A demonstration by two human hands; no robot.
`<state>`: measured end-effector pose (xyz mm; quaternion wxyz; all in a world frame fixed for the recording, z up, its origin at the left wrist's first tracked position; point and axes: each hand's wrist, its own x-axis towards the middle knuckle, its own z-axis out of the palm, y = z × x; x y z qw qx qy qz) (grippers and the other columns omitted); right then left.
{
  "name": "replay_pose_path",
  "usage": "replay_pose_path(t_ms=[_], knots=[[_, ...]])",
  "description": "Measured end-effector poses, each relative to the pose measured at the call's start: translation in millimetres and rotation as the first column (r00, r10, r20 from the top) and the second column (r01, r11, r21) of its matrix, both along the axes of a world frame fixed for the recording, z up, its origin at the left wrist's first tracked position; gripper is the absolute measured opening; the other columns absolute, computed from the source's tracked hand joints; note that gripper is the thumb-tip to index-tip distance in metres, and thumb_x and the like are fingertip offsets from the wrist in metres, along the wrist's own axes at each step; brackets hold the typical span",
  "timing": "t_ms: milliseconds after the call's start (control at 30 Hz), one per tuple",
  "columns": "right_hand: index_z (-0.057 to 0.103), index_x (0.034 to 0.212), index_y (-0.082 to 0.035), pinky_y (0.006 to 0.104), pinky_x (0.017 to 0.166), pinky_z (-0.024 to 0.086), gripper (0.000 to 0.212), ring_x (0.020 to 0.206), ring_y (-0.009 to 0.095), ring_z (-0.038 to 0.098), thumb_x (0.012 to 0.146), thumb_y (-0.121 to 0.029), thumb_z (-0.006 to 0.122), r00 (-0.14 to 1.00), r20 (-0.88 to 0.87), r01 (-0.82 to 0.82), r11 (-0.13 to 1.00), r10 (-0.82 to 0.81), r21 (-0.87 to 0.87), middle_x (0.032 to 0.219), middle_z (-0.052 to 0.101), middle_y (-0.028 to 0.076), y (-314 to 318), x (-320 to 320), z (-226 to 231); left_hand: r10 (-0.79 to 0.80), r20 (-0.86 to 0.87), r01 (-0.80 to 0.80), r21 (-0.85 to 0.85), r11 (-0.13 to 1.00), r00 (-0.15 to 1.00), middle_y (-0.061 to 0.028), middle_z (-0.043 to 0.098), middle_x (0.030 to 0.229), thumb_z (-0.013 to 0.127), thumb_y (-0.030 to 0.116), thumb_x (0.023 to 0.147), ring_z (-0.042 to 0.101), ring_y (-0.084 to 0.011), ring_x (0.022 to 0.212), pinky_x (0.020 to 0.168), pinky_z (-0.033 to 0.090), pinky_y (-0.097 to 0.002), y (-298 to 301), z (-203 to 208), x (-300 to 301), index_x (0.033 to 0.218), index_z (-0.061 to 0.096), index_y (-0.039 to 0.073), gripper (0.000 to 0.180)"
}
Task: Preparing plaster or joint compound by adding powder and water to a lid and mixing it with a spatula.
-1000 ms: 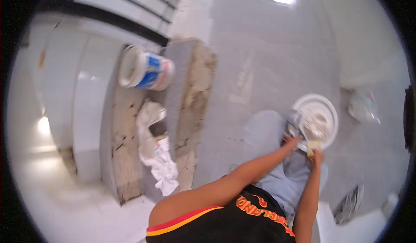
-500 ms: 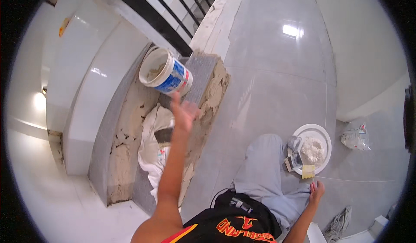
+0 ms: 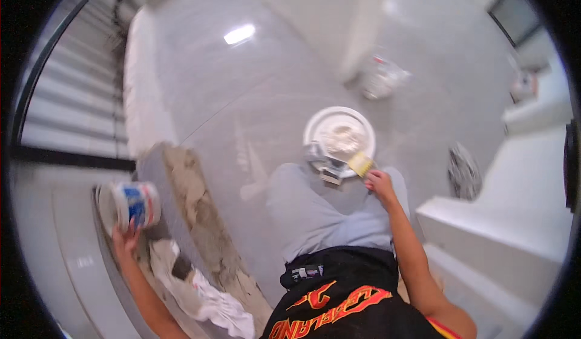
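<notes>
At the left edge of the frame, below the middle, the white bucket (image 3: 144, 205) with its blue band is being touched by the left hand (image 3: 126, 240), fingers set against its wall near the rim; whether a firm grip is taken cannot be told through the blur. The bucket is seen tipped toward the left of the frame, its mouth turned that way. And over to the centre right, the yellow notched spreader (image 3: 361, 164) is met at its lower corner by the fingertips of the right hand (image 3: 380, 183), which is drawn narrow; whether the spreader is pinched or merely touched cannot be made out.

The spreader is placed over the lower right rim of the round white tray (image 3: 339, 110), just above the middle of the frame. A white heap (image 3: 344, 139) is held in the tray, and at its lower left a dark, blurred tool (image 3: 331, 174) is seen overlapping the rim. At lower left, a white cloth (image 3: 224, 309) is spread beside the broken ledge (image 3: 203, 200). A clear plastic bag (image 3: 382, 80) is seen at upper right, and a crumpled grey bag (image 3: 463, 172) lower down.
</notes>
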<state>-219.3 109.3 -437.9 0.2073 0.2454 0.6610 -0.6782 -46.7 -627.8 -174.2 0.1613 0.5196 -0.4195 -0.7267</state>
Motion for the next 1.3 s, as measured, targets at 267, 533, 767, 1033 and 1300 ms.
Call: replay_pose_path(t_ms=[267,533,767,1033,1300], knots=[[0.06,0.093,0.001,0.0204,0.054,0.048,0.02,0.062,0.009,0.058,0.079,-0.013,0.06,0.998,0.024,0.062,0.992,-0.065,0.11,0.075,0.06,0.004,24.3,12.4,-4.9,0.043,0.027,-0.039,-0.149,0.988,0.999,-0.0187,0.06,0.099,0.037,0.018,0.089,0.063,-0.0269,0.089,0.08,0.052,-0.0389,-6.5,-15.6,-34.8,0.115,0.044,-0.004,0.035],[0.06,0.095,0.002,0.0216,0.055,0.049,0.022,0.062,0.01,0.058,0.08,-0.014,0.059,0.999,0.008,0.032,0.993,-0.033,0.112,0.078,0.06,0.005,16.8,8.8,-6.5,-0.115,0.072,0.124,-0.151,0.981,0.991,-0.019,0.057,0.102,0.043,0.022,0.088,0.059,-0.0314,0.091,0.082,0.051,-0.0407,49.7,63.2,-11.9,0.115,0.042,-0.003,0.037],[0.059,0.098,0.003,0.023,0.059,0.051,0.025,0.065,0.01,0.059,0.082,-0.016,0.059,0.989,-0.04,0.146,0.989,-0.145,0.007,0.081,0.061,0.006,38.0,-3.3,15.2,-0.475,0.073,0.481,-0.14,0.866,0.877,-0.0197,0.061,0.087,0.05,0.014,0.077,0.062,-0.0263,0.07,0.072,0.054,-0.0406,199.3,97.7,-74.5,0.098,0.053,-0.004,0.028],[0.058,0.103,0.003,0.0239,0.062,0.051,0.026,0.069,0.012,0.059,0.083,-0.015,0.057,0.898,-0.085,0.422,0.899,-0.432,-0.117,0.086,0.061,0.007,117.1,-3.6,52.3,-0.844,0.08,0.843,-0.156,0.515,0.53,-0.0185,0.05,0.11,0.049,0.008,0.075,0.057,-0.0326,0.094,0.069,0.055,-0.048,363.2,26.8,-190.4,0.113,0.043,-0.007,0.041],[0.054,0.109,-0.002,0.0302,0.07,0.05,0.04,0.083,0.017,0.056,0.089,-0.036,0.049,0.85,-0.134,0.439,0.826,-0.509,-0.353,0.101,0.056,0.008,147.7,-19.7,89.6,-0.986,-0.064,0.987,-0.033,0.158,0.155,-0.0251,0.052,0.106,0.043,0.005,0.076,0.059,-0.0376,0.089,0.071,0.056,-0.0463,578.9,-101.8,-304.6,0.112,0.039,-0.013,0.04]])
